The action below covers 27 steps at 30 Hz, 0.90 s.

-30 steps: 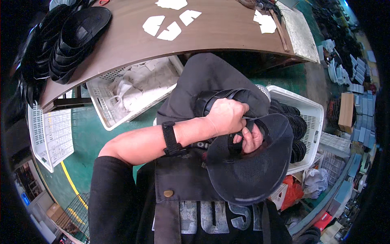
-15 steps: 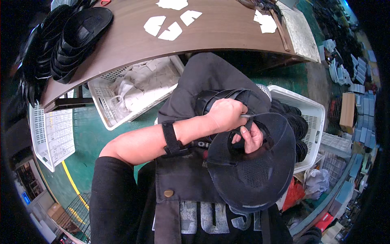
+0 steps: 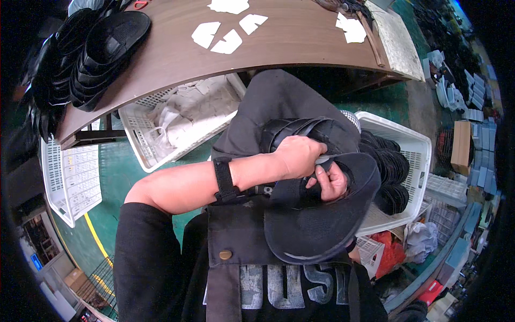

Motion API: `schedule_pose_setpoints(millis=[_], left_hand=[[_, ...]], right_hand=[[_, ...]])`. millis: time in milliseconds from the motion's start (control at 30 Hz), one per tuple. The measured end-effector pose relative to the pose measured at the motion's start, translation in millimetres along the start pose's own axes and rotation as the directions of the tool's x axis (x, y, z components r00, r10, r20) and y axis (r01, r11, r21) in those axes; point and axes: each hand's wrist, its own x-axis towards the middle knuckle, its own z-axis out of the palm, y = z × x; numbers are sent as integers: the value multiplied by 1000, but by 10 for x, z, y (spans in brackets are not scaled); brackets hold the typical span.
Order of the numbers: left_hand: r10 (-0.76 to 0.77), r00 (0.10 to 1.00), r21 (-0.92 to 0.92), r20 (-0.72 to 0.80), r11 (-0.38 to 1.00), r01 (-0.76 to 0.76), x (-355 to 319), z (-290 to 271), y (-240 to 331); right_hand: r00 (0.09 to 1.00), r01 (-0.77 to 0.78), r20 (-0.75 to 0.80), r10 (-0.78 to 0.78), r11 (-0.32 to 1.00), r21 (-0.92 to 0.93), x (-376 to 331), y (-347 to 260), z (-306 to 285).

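Black short-sleeved top, pale block lettering across chest. Dark grey apron point(image 3: 236, 241) over it, one brass snap button point(image 3: 225, 255) on the bib. Black band point(image 3: 224, 180) on left wrist, maybe a watch strap. Dark trousers. Right arm mostly hidden, sleeve unclear.

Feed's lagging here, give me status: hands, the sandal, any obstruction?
Left hand gripping the black sandal from above. Right hand pinching its strap. Lap stack of sandals directly behind; nothing blocking.

At my eleven o'clock a stack of black sandals point(image 3: 104, 51) sits on the brown table point(image 3: 300, 37); white paper pieces point(image 3: 225, 35) lie at twelve, a white basket point(image 3: 145, 145) below.
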Motion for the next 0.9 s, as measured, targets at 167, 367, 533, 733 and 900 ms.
schedule_pose_setpoints(millis=[167, 367, 533, 733, 900], left_hand=[[5, 1000, -253, 19, 968, 0, 113, -169, -123], [57, 998, -23, -9, 998, -58, 126, -313, -160], [135, 980, 134, -145, 984, -116, 75, -287, 143], [181, 982, -257, 53, 953, -162, -26, -468, 98], [175, 977, -148, -122, 970, -192, -67, -392, 166]], right_hand=[[992, 105, 40, -116, 970, 219, 13, 70, -251], [930, -61, -359, 86, 995, 81, 236, -57, -227], [989, 127, -91, -115, 983, 134, 280, -48, -150], [965, 214, -215, -147, 917, 335, 211, 53, -226], [978, 206, -127, -165, 842, 499, 176, -16, -171]])
